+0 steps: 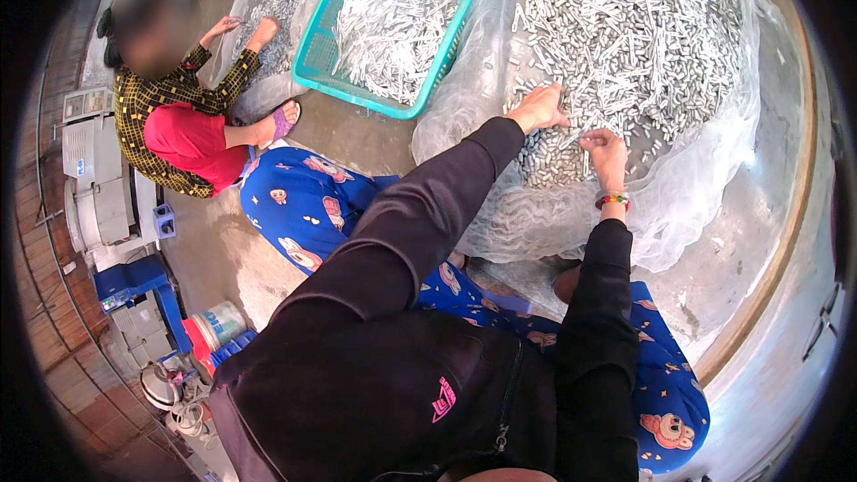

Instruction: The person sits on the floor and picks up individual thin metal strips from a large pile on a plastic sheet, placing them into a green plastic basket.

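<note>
A wide heap of small silver metal pieces (656, 45), short stubs mixed with longer flat strips, lies on a clear plastic sheet (687, 214). At the heap's near-left edge, my left hand (538, 110) touches the pieces with its fingers bent together; whatever is between them is too small to make out. My right hand (607, 156), with a beaded bracelet at its wrist, is just to the right and nearer me. Its fingers are curled in a pinch over the near edge of the heap, and what they hold cannot be made out.
A teal plastic basket (308, 58) holding silver strips stands beyond my left arm. At left, another person (170, 116) crouches by a second heap of metal pieces (286, 0). Machines (94, 170) and a bucket (219, 323) line the left side; a wall (803, 303) is at right.
</note>
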Action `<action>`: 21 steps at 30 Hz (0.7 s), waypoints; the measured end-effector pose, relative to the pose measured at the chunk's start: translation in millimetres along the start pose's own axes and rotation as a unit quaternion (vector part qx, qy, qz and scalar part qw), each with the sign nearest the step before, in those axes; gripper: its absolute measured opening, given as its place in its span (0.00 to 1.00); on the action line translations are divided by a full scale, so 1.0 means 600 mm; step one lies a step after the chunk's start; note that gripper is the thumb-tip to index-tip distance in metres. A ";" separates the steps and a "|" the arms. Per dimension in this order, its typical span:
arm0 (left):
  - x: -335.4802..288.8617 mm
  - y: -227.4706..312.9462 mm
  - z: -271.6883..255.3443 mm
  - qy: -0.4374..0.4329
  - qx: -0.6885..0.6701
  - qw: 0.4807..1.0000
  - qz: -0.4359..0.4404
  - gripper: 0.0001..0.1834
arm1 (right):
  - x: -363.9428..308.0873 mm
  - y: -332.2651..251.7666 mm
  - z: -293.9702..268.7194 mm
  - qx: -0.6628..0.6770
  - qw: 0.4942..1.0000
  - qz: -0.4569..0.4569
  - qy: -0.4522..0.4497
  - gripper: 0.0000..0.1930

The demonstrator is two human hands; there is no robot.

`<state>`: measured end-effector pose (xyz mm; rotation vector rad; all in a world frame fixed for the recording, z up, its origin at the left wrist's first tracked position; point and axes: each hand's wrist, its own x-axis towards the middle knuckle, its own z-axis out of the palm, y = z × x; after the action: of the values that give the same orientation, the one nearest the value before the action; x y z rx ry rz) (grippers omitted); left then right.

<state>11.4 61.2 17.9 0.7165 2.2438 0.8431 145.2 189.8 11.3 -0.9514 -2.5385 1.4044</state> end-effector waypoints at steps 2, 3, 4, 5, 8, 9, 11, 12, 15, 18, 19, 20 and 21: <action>-0.010 0.006 0.002 -0.038 -0.046 0.998 -0.012 0.30 | 0.013 -0.019 -0.006 0.010 0.999 0.030 0.021 0.07; -0.018 0.010 0.006 -0.050 -0.056 0.997 -0.011 0.26 | 0.022 -0.013 -0.005 -0.018 0.996 0.019 0.080 0.05; -0.025 0.003 0.001 -0.039 -0.046 0.998 -0.011 0.24 | 0.031 -0.028 -0.008 -0.067 0.994 0.043 0.074 0.09; -0.024 0.015 0.004 -0.037 -0.043 0.998 0.003 0.23 | 0.048 0.004 -0.015 -0.103 0.989 0.021 0.102 0.12; -0.015 0.026 -0.007 0.028 -0.098 0.995 0.003 0.11 | 0.069 0.055 -0.015 -0.161 0.979 0.002 0.125 0.23; -0.007 0.031 -0.008 0.041 -0.200 0.978 -0.043 0.10 | 0.066 0.066 -0.015 -0.174 0.979 0.012 0.110 0.24; 0.014 0.013 -0.036 0.030 -0.326 0.940 -0.094 0.11 | 0.058 0.039 0.014 -0.182 0.981 -0.020 0.062 0.26; 0.026 0.002 -0.050 0.036 -0.313 0.942 -0.113 0.12 | 0.046 0.021 0.026 -0.140 0.987 -0.071 0.040 0.24; 0.051 -0.041 -0.068 0.100 -0.239 0.949 -0.177 0.20 | 0.021 -0.030 0.061 -0.119 0.980 -0.160 0.025 0.19; 0.033 0.016 -0.036 0.108 0.008 0.994 -0.002 0.21 | 0.009 0.009 0.058 -0.121 0.970 -0.209 0.019 0.17; 0.038 0.020 -0.028 0.053 0.072 0.993 -0.081 0.21 | 0.002 -0.005 0.052 -0.120 0.973 -0.199 -0.010 0.19; 0.038 0.014 -0.014 0.081 0.075 0.992 -0.058 0.20 | -0.005 -0.020 0.048 -0.082 0.980 -0.180 -0.020 0.22; 0.037 0.006 0.000 0.110 0.080 0.990 -0.036 0.18 | -0.013 -0.036 0.044 -0.043 0.985 -0.161 -0.031 0.26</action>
<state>-2.5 78.4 12.5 0.6376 2.5409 0.7438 131.9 157.6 14.9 -0.4801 -2.6647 1.2559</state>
